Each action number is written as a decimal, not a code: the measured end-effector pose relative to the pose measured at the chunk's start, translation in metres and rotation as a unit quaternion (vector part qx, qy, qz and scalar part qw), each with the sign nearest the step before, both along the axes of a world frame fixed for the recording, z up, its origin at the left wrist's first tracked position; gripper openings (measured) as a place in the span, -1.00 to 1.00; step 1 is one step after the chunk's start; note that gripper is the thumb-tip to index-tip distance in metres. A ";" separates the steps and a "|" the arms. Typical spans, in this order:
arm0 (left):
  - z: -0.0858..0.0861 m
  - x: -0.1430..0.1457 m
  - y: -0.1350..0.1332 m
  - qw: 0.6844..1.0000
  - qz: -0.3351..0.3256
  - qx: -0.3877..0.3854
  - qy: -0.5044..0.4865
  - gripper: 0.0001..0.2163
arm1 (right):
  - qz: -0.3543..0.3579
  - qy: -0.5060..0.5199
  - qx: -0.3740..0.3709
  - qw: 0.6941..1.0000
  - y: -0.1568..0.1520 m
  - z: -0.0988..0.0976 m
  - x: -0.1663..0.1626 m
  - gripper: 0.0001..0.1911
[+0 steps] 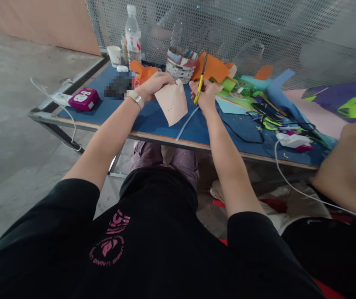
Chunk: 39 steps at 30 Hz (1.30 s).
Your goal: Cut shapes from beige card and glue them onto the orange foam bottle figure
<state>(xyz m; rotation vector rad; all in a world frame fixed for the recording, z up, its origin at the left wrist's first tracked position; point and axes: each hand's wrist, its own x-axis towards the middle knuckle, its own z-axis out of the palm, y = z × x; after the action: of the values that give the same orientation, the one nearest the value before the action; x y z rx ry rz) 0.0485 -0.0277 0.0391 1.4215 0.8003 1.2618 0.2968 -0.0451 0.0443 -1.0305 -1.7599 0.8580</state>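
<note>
My left hand point(157, 85), with a watch point(137, 99) on its wrist, is closed on the upper left edge of a pale peach sheet of paper point(172, 104). The sheet is slightly bent and has small dark marks near its top. My right hand point(205, 92) is wrapped round a slim yellow-handled tool point(199, 86) whose long dark end points up and away; its exact kind is unclear. Below that hand a thin, pale, translucent strip point(186, 123) slants to the table's front edge. A newspaper-patterned basket point(181, 64) stands behind the sheet.
Left on the blue table point(147, 124) are a purple pack point(84, 99), a paper cup point(114, 56) and a water bottle point(133, 37). Paper scraps point(227, 85) and cables crowd the right. Another person's arm point(341, 170) is at far right. Metal mesh point(227, 29) borders the back.
</note>
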 end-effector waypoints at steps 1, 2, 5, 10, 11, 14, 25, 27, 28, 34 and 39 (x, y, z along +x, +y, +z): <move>-0.001 0.001 -0.001 1.000 -0.001 0.002 -0.002 -0.60 | 0.003 0.004 -0.001 1.000 -0.002 0.002 -0.002 -0.07; -0.001 0.002 -0.001 1.000 -0.002 0.003 -0.003 -0.60 | 0.004 0.006 0.003 1.000 -0.003 0.003 -0.003 -0.03; -0.001 0.004 -0.002 1.000 -0.006 -0.005 0.008 -0.62 | -0.005 0.008 0.026 1.000 0.000 -0.001 -0.008 0.00; 0.004 0.008 -0.012 0.998 0.005 -0.067 0.007 -0.73 | -0.068 0.035 0.049 0.996 0.006 -0.014 -0.013 -0.15; 0.005 0.009 -0.014 0.997 0.008 -0.083 -0.003 -0.75 | -0.069 0.030 0.048 0.996 0.005 -0.015 -0.014 -0.15; 0.004 0.011 -0.016 0.997 0.013 -0.078 -0.012 -0.71 | -0.064 0.009 0.063 0.996 -0.001 -0.014 -0.018 -0.12; -0.012 0.004 0.013 0.995 0.091 0.011 0.046 -0.62 | -0.072 -0.026 0.042 0.996 0.017 -0.027 -0.008 -0.17; -0.013 0.001 0.016 0.995 0.092 0.014 0.036 -0.62 | -0.061 -0.020 0.039 0.997 0.026 -0.033 -0.003 -0.16; -0.012 -0.001 0.017 0.995 0.090 0.017 0.030 -0.63 | -0.051 -0.013 0.039 0.998 0.029 -0.035 0.000 -0.14; -0.006 -0.010 0.023 0.994 0.099 0.033 0.011 -0.62 | -0.057 0.020 0.038 0.997 0.032 -0.033 0.001 -0.05; -0.011 -0.013 0.038 0.972 0.189 0.129 0.063 -0.60 | -0.102 0.074 0.048 0.991 0.032 -0.033 -0.004 -0.07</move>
<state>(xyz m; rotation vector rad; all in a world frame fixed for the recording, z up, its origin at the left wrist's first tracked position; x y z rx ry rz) 0.0359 0.0103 0.0282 1.6184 1.0592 1.6239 0.2927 -0.0129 0.0108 -1.0362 -1.5257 0.6968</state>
